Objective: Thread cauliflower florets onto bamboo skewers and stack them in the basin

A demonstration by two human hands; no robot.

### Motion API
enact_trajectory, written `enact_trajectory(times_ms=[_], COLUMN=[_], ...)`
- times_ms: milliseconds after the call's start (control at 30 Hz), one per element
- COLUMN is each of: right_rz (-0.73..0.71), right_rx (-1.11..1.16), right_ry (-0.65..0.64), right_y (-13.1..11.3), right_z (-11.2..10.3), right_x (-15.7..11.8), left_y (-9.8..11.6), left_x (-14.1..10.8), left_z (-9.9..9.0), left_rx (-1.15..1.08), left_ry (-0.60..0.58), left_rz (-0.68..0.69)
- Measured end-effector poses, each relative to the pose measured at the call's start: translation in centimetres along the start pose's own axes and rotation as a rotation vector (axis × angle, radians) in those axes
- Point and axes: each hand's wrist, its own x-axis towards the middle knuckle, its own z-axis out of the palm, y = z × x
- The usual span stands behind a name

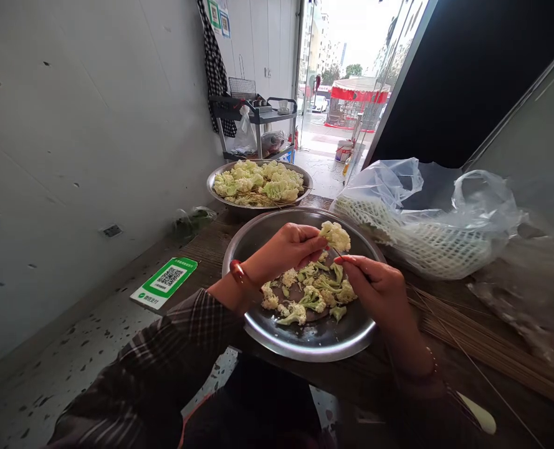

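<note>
My left hand [302, 244] pinches a pale cauliflower floret [335, 236] above a wide metal bowl [243, 240]. Close beside it, my right hand [374, 284] is closed on a thin skewer [337, 252], whose tip end points at the floret's underside. Whether the tip has entered the floret, I cannot tell. Several cut cauliflower florets [313, 298] lie in the bowl beneath both hands. Behind this bowl, a second metal bowl [211, 185] is heaped with cauliflower pieces [258, 179], with some thin sticks at its front.
Bundled thin skewers [482, 340] lie on the dark table at right. Behind them sits a clear plastic bag [440, 240] with white foam netting. A green QR-code card [164, 282] is at left, a knife-like handle [477, 413] at lower right. A cart [258, 115] stands near the doorway.
</note>
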Motion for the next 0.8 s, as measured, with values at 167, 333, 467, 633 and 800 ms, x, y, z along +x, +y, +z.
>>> enact_trajectory(times_ms=[167,333,467,633,800], right_rz=[0.024,0.192,0.266,0.217,0.193], right_rx=[-0.026,0.14,0.243,0.215,0.168], right_ry=[-0.027,-0.082,-0.15,-0.125,-0.118], right_y=[-0.1,-0.2,-0.2,-0.5,-0.6], right_z=[0.2,0.6,0.8,0.6,0.2], right_x=[0.1,0.2,0.1,0.0,0.2], left_y=[-0.4,-1.0,-1.9,-2.2,-1.5], left_x=[0.0,0.2,0.9,1.4,1.4], left_z=[0.6,0.9,0.5,0.6,1.4], left_rx=[0.011,-0.049,-0.136,-0.174,-0.041], left_ry=[-0.084,-0.031,0.037,0.1,0.151], left_rz=[-0.014,0.034,0.061,0.112,0.117])
